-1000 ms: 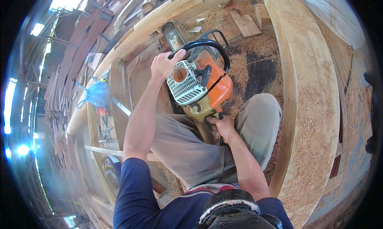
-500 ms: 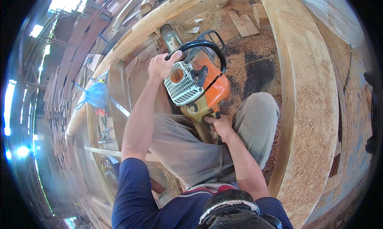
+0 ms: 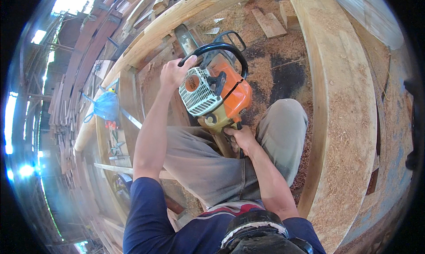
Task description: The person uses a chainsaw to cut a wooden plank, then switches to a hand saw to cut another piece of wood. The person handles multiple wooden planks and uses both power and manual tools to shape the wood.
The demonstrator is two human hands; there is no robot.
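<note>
A chainsaw [image 3: 237, 92] with an orange and white body hangs tilted in front of my knees. My left hand [image 3: 175, 72] is closed round the left end of its black curved front handle. Lower down, my right hand [image 3: 240, 139] grips the rear handle, its fingers partly hidden by the handle itself. The guide bar [image 3: 185, 39] points away from me to the upper left, reaching toward a long pale timber [image 3: 177, 17]. Part of the bar lies behind the front handle, and its tip is hard to make out.
A broad timber beam [image 3: 343, 121] strewn with shavings runs along the right. Short wood offcuts [image 3: 269, 24] lie on the sawdust-covered ground ahead. To the left are a blue plastic bag [image 3: 106, 105], hand tools [image 3: 116, 149] and stacked boards [image 3: 88, 46].
The chainsaw has shifted slightly to the left and toward me, with both hands moving along on its handles. The grip of each hand stays the same.
</note>
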